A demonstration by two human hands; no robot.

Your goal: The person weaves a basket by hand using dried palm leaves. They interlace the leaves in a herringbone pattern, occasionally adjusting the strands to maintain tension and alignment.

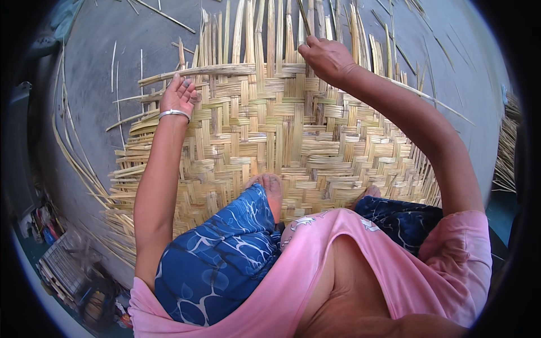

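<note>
A partly woven mat (270, 118) of flat, straw-coloured split-reed strips lies on the floor under my feet. At its far edge my right hand (328, 61) is closed on a dark upright reed strip (305, 18), which rises away from me. My left hand (179, 94), with a silver bangle at the wrist, is palm up by the mat's far left corner. Its fingers are loosely extended, the tips at a crosswise strip (220, 70) that runs along the far edge. Whether they press on that strip is hard to tell.
Unwoven strip ends (242, 31) fan out beyond the far edge. Loose strips (67, 127) lie on the grey floor (127, 34) to the left and at the far right. A bundle of reeds (507, 149) stands at the right. Clutter with a wire rack (59, 267) sits at the lower left.
</note>
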